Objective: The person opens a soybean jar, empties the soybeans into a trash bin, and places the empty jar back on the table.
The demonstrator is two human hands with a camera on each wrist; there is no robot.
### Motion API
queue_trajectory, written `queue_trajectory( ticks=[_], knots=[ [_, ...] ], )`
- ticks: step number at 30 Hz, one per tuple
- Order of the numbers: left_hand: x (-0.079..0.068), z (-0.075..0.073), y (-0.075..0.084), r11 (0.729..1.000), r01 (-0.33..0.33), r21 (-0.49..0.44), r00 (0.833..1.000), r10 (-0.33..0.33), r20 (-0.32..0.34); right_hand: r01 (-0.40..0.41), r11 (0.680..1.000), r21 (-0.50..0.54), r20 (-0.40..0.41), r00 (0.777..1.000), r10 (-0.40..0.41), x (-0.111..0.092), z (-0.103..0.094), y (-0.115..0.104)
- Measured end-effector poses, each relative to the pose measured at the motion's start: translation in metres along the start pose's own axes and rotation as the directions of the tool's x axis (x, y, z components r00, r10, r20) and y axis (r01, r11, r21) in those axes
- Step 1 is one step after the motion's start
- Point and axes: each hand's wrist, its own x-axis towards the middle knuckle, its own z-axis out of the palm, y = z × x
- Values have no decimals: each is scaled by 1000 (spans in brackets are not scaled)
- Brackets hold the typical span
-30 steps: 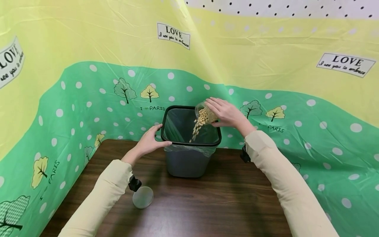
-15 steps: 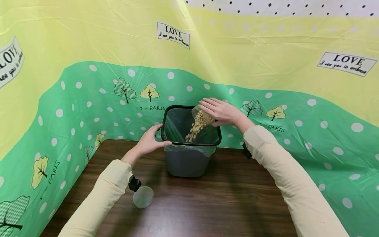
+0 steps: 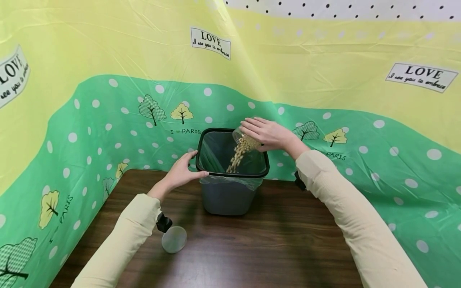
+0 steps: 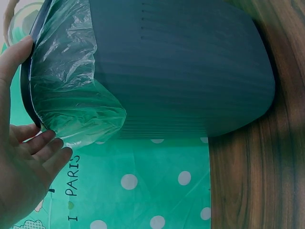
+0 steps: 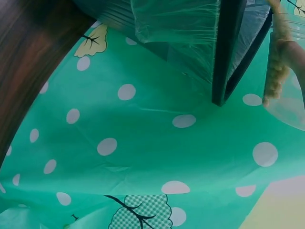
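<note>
A dark grey trash can (image 3: 228, 198) stands upright on the table, lined with a clear plastic bag (image 4: 71, 52) folded over its black rim. My left hand (image 3: 180, 174) holds the rim at its near left corner, thumb on the front edge and fingers at the side. Over the can's right side, my right hand (image 3: 270, 135) grips a clear round plastic jar (image 5: 290, 112), tipped with its mouth down to the left. Pale yellow soybeans (image 3: 237, 155) pour from it into the can. Where they land is hidden by the rim.
A clear round lid (image 3: 174, 240) lies on the dark wooden table (image 3: 230, 256), near the left wrist camera. A green and yellow printed plastic sheet (image 3: 151, 52) hangs close behind the can and along both sides.
My right hand has moved slightly left and tipped the jar further, and the stream of soybeans has thickened and then thinned a little. My left hand stays on the rim.
</note>
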Motion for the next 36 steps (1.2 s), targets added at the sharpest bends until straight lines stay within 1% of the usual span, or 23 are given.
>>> queue_trajectory(
  ticks=[17,26,32,36],
  knots=[
    [2,1,-1,1000,5,-2,1000,-5,1,-2,999,-45,31,1000,3,5,-4,-2],
    [0,0,0,1000,1,3,1000,-1,0,35,998,-61,-1,999,-36,6,-7,-4],
    [1,1,1,1000,1,-3,1000,-1,-1,36,998,-55,-3,999,-36,6,-8,-5],
    [1,0,1,1000,-1,-2,1000,1,2,15,1000,-21,0,1000,-15,5,-9,-6]
  ],
)
